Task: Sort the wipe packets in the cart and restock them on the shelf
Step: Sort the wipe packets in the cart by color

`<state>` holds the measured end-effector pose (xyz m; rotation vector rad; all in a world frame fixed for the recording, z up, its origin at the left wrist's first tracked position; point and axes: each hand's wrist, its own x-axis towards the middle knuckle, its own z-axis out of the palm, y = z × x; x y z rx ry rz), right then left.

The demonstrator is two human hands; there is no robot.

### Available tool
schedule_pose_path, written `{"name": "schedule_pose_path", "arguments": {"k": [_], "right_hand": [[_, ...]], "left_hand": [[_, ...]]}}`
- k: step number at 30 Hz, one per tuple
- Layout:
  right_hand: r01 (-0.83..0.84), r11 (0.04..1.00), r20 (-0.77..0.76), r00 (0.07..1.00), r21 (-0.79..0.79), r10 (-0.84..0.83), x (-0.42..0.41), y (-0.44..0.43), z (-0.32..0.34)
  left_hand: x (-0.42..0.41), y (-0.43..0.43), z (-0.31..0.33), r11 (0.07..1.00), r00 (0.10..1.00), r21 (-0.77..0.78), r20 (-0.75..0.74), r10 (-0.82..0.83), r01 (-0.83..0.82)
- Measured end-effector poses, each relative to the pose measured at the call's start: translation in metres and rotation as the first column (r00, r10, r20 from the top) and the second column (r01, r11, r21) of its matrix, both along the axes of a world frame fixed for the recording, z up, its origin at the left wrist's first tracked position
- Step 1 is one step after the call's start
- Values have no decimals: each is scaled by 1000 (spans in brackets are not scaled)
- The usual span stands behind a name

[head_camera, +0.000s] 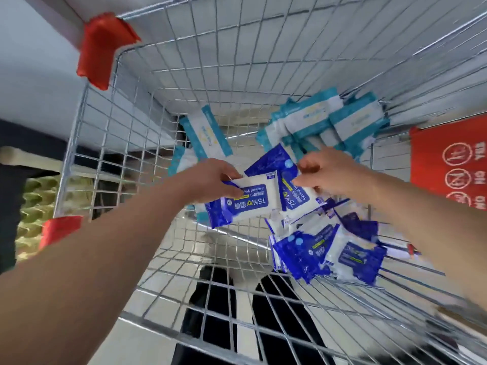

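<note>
At frame centre, the left grip (210,180) pinches one blue wipe packet (250,202) and the right grip (326,171) a second blue packet (299,200), likely light, soft, slippery pouches best held by their edges.

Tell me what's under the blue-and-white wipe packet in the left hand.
Below the blue-and-white wipe packet pinched by the left hand, a teal-edged packet corner and the silver wire cart floor show. It overlaps a second blue packet held by the right hand; anything else is covered.
</note>
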<state>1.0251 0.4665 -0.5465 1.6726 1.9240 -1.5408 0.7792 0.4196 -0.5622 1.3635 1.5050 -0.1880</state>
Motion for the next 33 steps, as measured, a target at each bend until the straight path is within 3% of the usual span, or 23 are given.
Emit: {"name": "schedule_pose_path", "arguments": {"k": [2,8,10,13,19,24,29,33], "right_hand": [[-40,999,36,999,-27,41,33,-2,8],[-229,958,186,947,-175,260,114,-26,5],[-349,914,240,887,-207,394,127,-36,-5],[-346,921,242,892,-176,381,136,-54,-20],[-284,957,276,916,-62,290,136,-61,-26],[-143,977,160,980,156,118,115,-36,-14],[-95,948,80,994,305,74,44,-18,-17],[-121,946,42,993,300,113,-28,-15,-43]], "left_hand": [[36,0,2,1000,997,4,67,-25,25],[125,-14,0,974,971,-30,85,-222,225],[144,-22,-3,953,951,6,48,-304,304],[161,-33,-13,925,929,91,-59,-365,369],[160,-41,-25,937,941,94,-76,-330,336],[126,-29,-24,985,991,116,-15,-130,131],[52,-16,-23,971,967,231,-254,6,54],[-12,-11,-35,981,916,190,-397,50,29]]}}
